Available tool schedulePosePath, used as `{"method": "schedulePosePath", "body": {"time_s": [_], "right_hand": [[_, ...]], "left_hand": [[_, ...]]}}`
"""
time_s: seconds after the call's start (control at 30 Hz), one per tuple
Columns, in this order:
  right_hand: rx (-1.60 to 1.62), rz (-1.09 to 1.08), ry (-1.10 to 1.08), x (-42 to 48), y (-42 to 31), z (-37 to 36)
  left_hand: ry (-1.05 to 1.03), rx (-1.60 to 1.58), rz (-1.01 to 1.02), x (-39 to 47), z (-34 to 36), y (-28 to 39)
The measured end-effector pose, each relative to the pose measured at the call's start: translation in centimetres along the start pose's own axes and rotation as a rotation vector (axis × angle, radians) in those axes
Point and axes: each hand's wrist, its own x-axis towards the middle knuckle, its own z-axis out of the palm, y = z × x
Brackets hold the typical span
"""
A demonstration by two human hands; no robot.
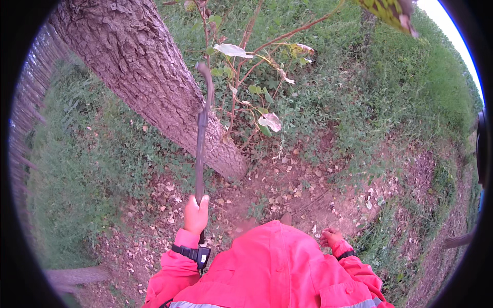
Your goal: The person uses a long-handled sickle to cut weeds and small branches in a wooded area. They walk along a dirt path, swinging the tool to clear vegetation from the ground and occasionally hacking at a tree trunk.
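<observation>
My left hand [195, 215] grips the lower end of a long, dark hooked tool [201, 146], thumb laid along its shaft. The tool points up and away from me, and its far end bends in a curve. In the picture it overlaps the thick trunk of a rough-barked tree [154, 73]; I cannot tell whether they touch. Thin shoots with leaves [235, 84] rise beside the trunk, just right of the tool's tip. Lower down, at the right side of my body, my right hand [330, 235] hangs with loosely bent fingers and nothing visible in it.
Dry leaves [292, 188] litter bare soil around the trunk's foot. Dense green weeds [385, 92] grow behind and to the left. Another trunk [79, 275] stands at lower left, and one [458, 241] at the right rim. A yellowing leaf [389, 13] hangs close overhead.
</observation>
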Motion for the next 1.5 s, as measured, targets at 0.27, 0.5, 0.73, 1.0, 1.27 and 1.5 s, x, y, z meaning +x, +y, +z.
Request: {"method": "schedulePosePath", "body": {"time_s": [0.27,0.5,0.73,1.0,1.27,1.5], "right_hand": [[-0.017,-0.057,-0.039,0.6,-1.0,0.8],[0.045,0.043,0.003,-0.7,0.5,0.3],[0.005,-0.007,-0.036,1.0,0.2,0.9],[-0.035,0.018,0.0,-0.3,1.5,0.2],[-0.021,0.146,0.016,-0.7,5.2,-1.8],[0.004,0.208,-0.008,-0.5,7.6,-3.0]], "left_hand": [[-0.03,0.114,-0.048,-0.3,4.8,-6.0],[-0.067,0.168,-0.087,-3.1,4.0,-5.6],[0.064,0.028,0.056,0.1,3.5,-1.4],[-0.242,0.04,-0.215,-1.4,9.1,-6.3],[-0.205,0.142,-0.218,-0.1,13.2,-5.5],[-0.029,0.146,-0.131,3.4,17.1,-5.0]]}}
